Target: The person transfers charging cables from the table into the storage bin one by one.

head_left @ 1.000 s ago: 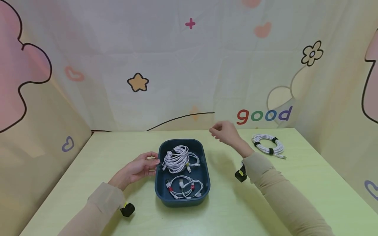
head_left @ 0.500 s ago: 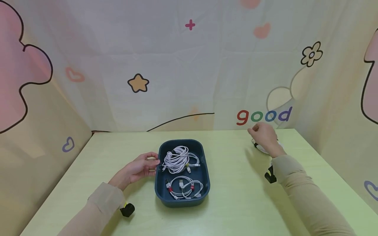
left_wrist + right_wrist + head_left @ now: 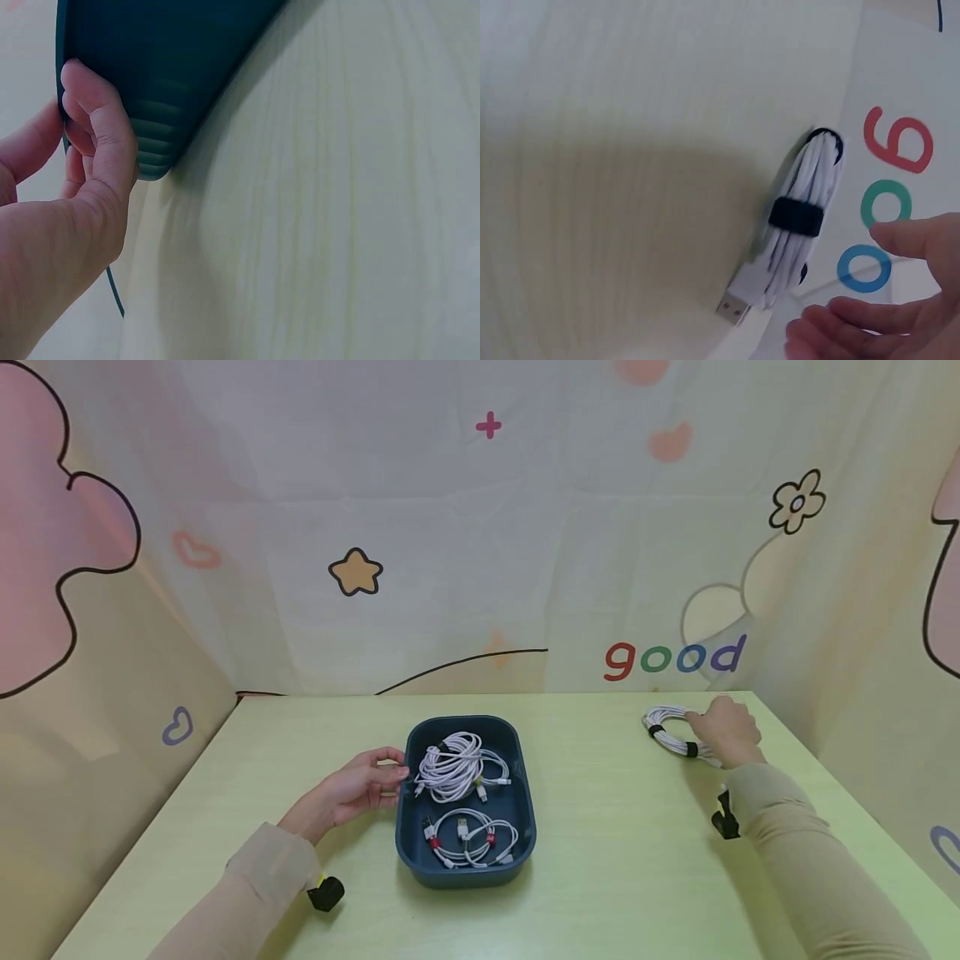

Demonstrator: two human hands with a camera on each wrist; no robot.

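In the head view my left hand (image 3: 352,789) holds the left wall of a dark blue storage box (image 3: 480,878), thumb at the rim and fingers along the outside. The left wrist view shows the same hand (image 3: 97,172) against the box's outer wall (image 3: 172,52). At the back right of the table, my right hand (image 3: 727,727) is over the right side of a coiled white USB cable (image 3: 663,737) bound with black straps. From the right wrist, this hand (image 3: 900,307) has thumb and fingers apart, and the cable (image 3: 802,217) lies beside it with its USB plug showing.
Inside the box lie a bundle of white cables (image 3: 450,768) and, nearer me, smaller white cables (image 3: 468,847) with red ties. The pale table (image 3: 600,860) meets a printed cloth backdrop (image 3: 450,527) at the back, with cloth along both sides.
My right hand has moved right from beside the box to the coiled cable, dropping lower on the way. My left hand has stayed on the box's wall.
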